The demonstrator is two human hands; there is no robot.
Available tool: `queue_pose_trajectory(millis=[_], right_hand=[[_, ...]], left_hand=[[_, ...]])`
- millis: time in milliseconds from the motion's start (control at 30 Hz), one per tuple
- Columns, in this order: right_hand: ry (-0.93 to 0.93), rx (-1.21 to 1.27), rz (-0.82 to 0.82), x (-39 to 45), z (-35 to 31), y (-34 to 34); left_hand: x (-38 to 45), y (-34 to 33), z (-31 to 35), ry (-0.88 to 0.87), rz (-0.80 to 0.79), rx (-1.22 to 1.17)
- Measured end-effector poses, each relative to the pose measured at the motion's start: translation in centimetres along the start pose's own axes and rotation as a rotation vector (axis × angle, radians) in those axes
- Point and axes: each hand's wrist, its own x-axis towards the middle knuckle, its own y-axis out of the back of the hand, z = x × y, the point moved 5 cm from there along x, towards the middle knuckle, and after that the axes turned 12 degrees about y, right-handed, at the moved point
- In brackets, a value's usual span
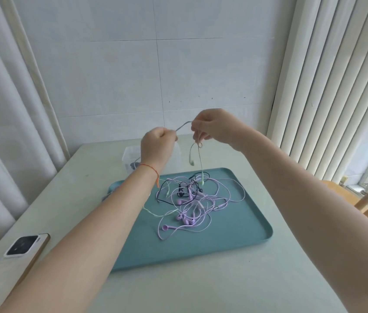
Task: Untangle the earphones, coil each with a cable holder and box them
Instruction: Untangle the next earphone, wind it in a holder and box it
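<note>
Earphones [192,206] lie knotted mid-tray [235,242]. Both hands, left [155,146] and right [214,127], pinch the green cord [184,125], untangling; next, lift it free.

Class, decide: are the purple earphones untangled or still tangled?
Tangled: the purple earphones lie in a knotted heap with black cable on the teal tray.

— What is worn on the arms?
— Nothing to the elbow: both forearms are bare, no sleeves visible.
— Any jewellery?
— One thin red-orange string [150,167] round the left wrist, its loose ends hanging below.
</note>
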Motion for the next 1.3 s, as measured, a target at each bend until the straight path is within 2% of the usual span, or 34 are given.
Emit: queue_pose_trajectory(millis=[67,133,233,333,400,467,567,633,767,833,967,1067,1200,1300], right_hand=[[-0.011,0.028,-0.08,-0.4,0.1,-1.0],[-0.01,-0.002,-0.132,-0.6,0.4,-1.7],[0.0,-0.023,-0.109,-0.7,0.8,-2.1],[-0.041,0.113,-0.114,-1.1,1.1,-2.4],[-0.071,0.243,-0.15,-1.4,1.5,-2.8],[-0.108,0.331,-0.202,-1.9,1.9,-3.1],[-0.159,0.369,-0.265,-2.5,2.8,-3.2],[-0.188,0.322,-0.169,-2.3,3.9,-2.5],[-0.33,0.045,0.293,-1.9,7.2,1.2],[-0.415,-0.111,0.41,-2.5,8.7,2.7],[-0.556,-0.226,0.336,-2.9,12.0,2.8],[-0.581,-0.259,0.261,-2.9,12.6,2.0],[-0.388,-0.251,0.379,-2.5,10.6,1.2],[-0.204,-0.042,0.32,-2.0,7.3,-0.7]], left_hand=[[-0.1,0.2,1.6,-0.082,-0.026,-0.005],[0.0,-0.5,2.7,-0.097,-0.188,0.033],[-0.3,-1.5,2.8,-0.048,-0.403,0.109],[-0.5,-1.7,1.3,0.023,-0.47,0.208],[-0.5,-2.0,0.4,0.102,-0.537,0.118],[-0.2,-1.8,-0.2,0.162,-0.543,-0.018],[0.9,-0.9,-1.1,0.198,-0.437,-0.088],[1.4,-0.5,-2.0,0.226,-0.425,-0.071],[1.4,-0.1,-3.8,0.304,-0.444,0.015],[1.5,0.3,-4.2,0.327,-0.41,0.024],[1.8,0.7,-4.6,0.309,-0.389,0.063],[1.4,0.1,-4.4,0.25,-0.495,0.156],[0.6,-1.4,-4.0,0.174,-0.603,0.208],[-0.1,-2.5,-3.6,0.152,-0.635,0.247]])
